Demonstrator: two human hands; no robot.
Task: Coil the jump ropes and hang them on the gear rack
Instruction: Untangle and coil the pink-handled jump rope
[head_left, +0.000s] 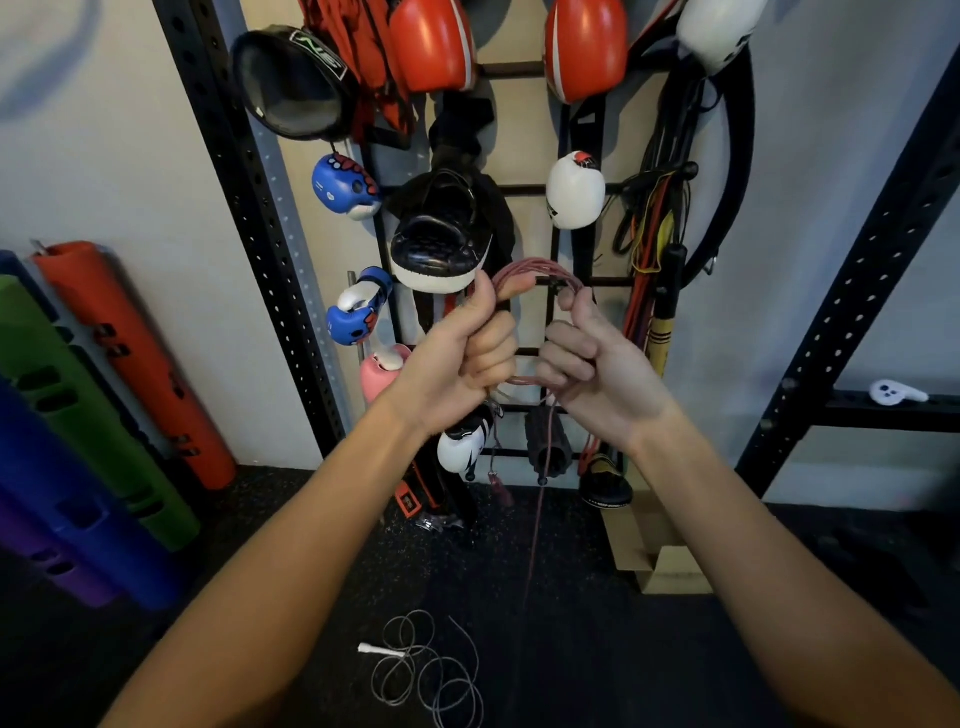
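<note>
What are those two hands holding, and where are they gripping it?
A coiled pink jump rope: left hand grips the coil's left side, right hand its right.

**Room condition: gym storage corner, dim light**

Pale painted wall (104, 156) behind and to the left of the hands, with soft shadows on it. Black speckled rubber floor (675, 649) below the hands. Black perforated steel upright (249, 208) stands left of the hands; a second black perforated steel frame (857, 291) slants on the right. Orange, green, blue and purple foam cylinders (93, 415) lean against the wall far left. Brown cardboard piece (654, 545) lies on the floor, lower right of the hands.
</note>
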